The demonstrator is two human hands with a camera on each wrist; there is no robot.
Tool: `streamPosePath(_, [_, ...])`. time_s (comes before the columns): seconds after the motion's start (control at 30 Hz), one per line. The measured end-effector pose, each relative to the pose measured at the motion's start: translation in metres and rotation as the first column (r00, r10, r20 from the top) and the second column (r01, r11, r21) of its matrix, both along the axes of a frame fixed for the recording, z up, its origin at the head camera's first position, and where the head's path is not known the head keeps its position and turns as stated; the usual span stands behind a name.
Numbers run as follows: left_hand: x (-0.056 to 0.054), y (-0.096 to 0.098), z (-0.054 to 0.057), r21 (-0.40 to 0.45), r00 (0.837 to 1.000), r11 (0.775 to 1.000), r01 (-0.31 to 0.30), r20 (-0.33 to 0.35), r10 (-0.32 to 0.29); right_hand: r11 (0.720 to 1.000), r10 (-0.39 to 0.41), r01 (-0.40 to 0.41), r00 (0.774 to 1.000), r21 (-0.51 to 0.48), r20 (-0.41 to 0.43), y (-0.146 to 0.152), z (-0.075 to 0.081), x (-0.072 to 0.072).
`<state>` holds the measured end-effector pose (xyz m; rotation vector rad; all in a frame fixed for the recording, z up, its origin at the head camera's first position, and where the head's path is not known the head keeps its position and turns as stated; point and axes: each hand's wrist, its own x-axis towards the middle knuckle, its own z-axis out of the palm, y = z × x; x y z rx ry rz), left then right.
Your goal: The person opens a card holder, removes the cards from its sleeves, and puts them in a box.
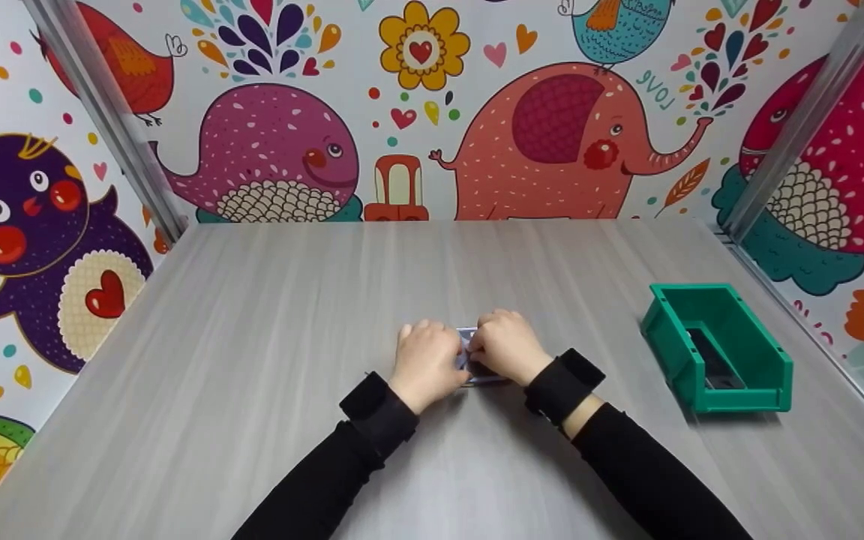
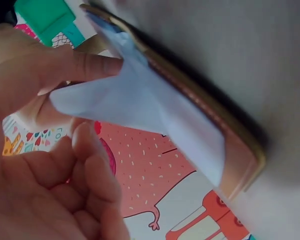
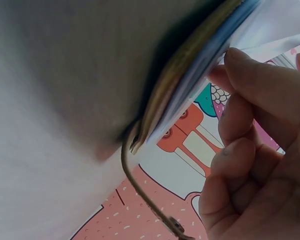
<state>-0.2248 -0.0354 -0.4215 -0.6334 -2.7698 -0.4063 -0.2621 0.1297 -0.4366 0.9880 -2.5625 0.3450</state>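
Observation:
Between the two hands lies a small card wallet (image 1: 486, 381) with a brown-gold edge, on the table and mostly covered by the hands in the head view. It stands spread, and pale translucent sleeves (image 2: 190, 125) rise out of it in the left wrist view. My left hand (image 1: 430, 360) holds a raised sleeve between thumb and index finger, the other fingers curled. At the other side, my right hand (image 1: 511, 346) pinches the edge of the sleeves with thumb and index finger. A strap (image 3: 145, 197) with a metal snap hangs off the wallet in the right wrist view.
A green plastic bin (image 1: 743, 400) stands on the table at the right, with a flat black object (image 1: 713, 360) inside. Walls printed with cartoon animals border the grey table (image 1: 252, 315) at the back and sides, with metal posts (image 1: 113, 127) at the corners.

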Motion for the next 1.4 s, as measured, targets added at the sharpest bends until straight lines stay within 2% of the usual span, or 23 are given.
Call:
streamPosePath(0.23, [-0.001, 0.000, -0.003, -0.045, 0.998, 0.999, -0.024, -0.056, 0.021, 1.000, -0.002, 0.002, 1.000, 0.002, -0.004, 0.000, -0.001, 0.000])
streamPosePath(0.6, [0.000, 0.000, -0.007, -0.025, 0.991, 0.999, -0.042, -0.128, 0.038, 1.000, 0.001, -0.001, 1.000, 0.013, 0.008, 0.001, -0.001, 0.000])
streamPosePath(0.83, [-0.002, -0.001, -0.010, -0.006, 0.988, 0.999, -0.034, -0.149, 0.032, 1.000, 0.016, -0.016, 1.000, 0.002, -0.001, 0.002, -0.001, 0.000])
streamPosePath(1.17, [-0.004, -0.010, -0.005, 0.067, 0.994, 0.997, -0.045, -0.099, 0.052, 0.999, -0.026, 0.026, 1.000, 0.045, -0.006, 0.004, 0.000, -0.001])
streamPosePath(1.4, [-0.003, -0.016, -0.004, 0.099, 0.990, 0.993, -0.070, -0.115, 0.081, 0.995, -0.078, 0.077, 0.997, 0.062, 0.011, 0.005, 0.000, -0.001])
